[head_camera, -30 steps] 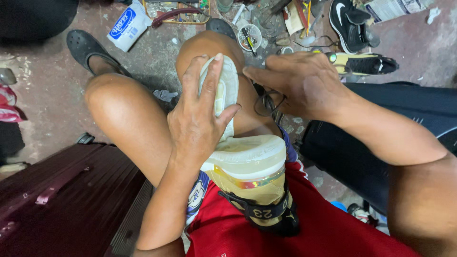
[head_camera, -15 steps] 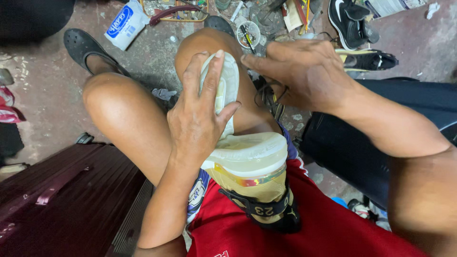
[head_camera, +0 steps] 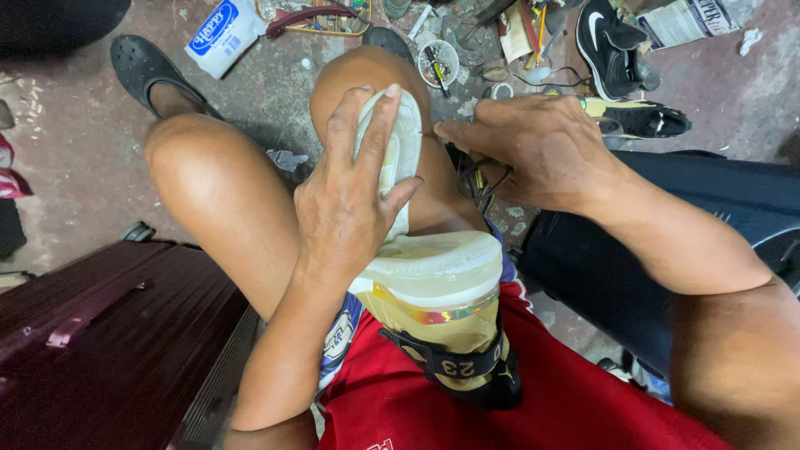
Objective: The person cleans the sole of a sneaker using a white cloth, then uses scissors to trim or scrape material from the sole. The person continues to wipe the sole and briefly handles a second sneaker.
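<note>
The shoe (head_camera: pixel 417 258) lies sole-up, its long axis running away along the knee; the left hand (head_camera: pixel 350 200) presses flat on it, the right hand (head_camera: pixel 533 150) pinches at its right edge beside dark thread (head_camera: pixel 477 179).

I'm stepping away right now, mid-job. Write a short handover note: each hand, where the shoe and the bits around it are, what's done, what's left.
Left hand: flat on the white sole of the shoe, pressing it sole-up against the knee.
Right hand: at the sole's right edge near the toe, fingertips pinched; a dark thread or lace hangs below it. What it grips is hidden.
Nearby: black sneaker and a small round tin on the floor ahead.
Done: cannot tell.
Left: apparently edge work along the sole.
</note>
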